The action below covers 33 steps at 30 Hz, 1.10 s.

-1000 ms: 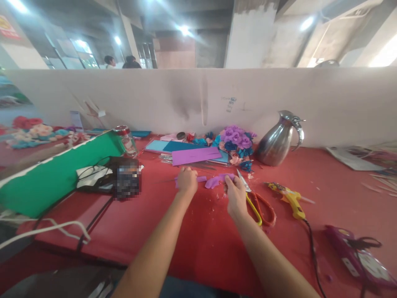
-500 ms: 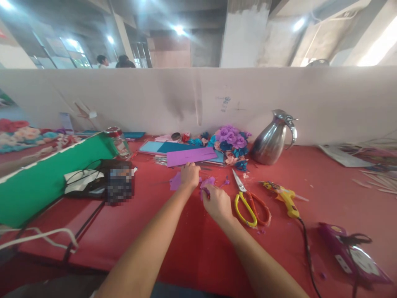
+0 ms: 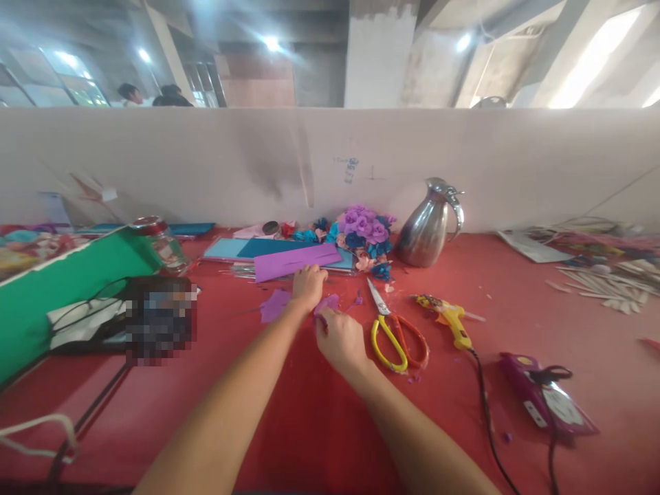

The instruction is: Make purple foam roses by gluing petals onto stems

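My left hand [image 3: 308, 287] is at the near edge of a long purple paper sheet [image 3: 289, 264], its fingers curled; what they hold, if anything, is hidden. Close by on the right, my right hand [image 3: 342, 338] is closed with thumb and fingers pinched on a piece of purple paper [image 3: 326, 304]. Another purple paper piece [image 3: 274, 306] lies flat to the left of my left hand. Scissors [image 3: 382, 317] with one yellow and one red handle lie right of my right hand, blades slightly apart.
A yellow glue gun [image 3: 452, 323] and a purple corded device [image 3: 546, 395] are on the right. Behind stand a steel jug [image 3: 427, 227], paper flowers [image 3: 364, 230] and a red-lidded jar [image 3: 162, 244]. A black bag [image 3: 111, 309] lies left, beside a green board [image 3: 77, 275].
The camera has turned right, so everything sits further left in the picture. Against the purple sheet my left hand has shifted slightly right. My right hand stays near the scissors.
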Each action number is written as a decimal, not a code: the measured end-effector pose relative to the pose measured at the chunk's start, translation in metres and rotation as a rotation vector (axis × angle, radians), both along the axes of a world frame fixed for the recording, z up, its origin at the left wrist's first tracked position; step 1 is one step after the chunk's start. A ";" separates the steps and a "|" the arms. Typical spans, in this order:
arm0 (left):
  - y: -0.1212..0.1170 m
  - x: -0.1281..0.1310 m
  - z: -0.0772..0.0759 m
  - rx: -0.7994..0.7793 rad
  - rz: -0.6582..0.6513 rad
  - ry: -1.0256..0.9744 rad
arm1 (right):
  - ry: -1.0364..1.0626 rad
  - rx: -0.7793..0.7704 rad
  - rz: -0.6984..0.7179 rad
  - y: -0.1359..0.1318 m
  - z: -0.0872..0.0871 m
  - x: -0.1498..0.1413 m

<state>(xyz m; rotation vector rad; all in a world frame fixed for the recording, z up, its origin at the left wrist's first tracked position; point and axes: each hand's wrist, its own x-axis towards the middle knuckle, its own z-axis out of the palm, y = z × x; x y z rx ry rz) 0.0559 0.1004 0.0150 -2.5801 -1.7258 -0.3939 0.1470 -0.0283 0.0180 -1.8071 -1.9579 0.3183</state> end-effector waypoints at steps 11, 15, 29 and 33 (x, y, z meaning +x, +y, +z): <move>0.033 0.064 -0.002 -0.065 -0.463 0.015 | -0.020 -0.060 -0.065 0.005 0.001 0.005; 0.035 0.068 -0.004 -0.072 -0.509 0.045 | -0.030 -0.088 -0.091 0.008 0.001 0.006; 0.022 0.012 0.044 0.075 -0.299 0.038 | 0.250 -0.012 -0.125 0.013 -0.002 0.011; -0.020 -0.010 0.031 -0.104 0.045 -0.421 | 0.756 -0.022 -0.195 0.029 -0.011 0.022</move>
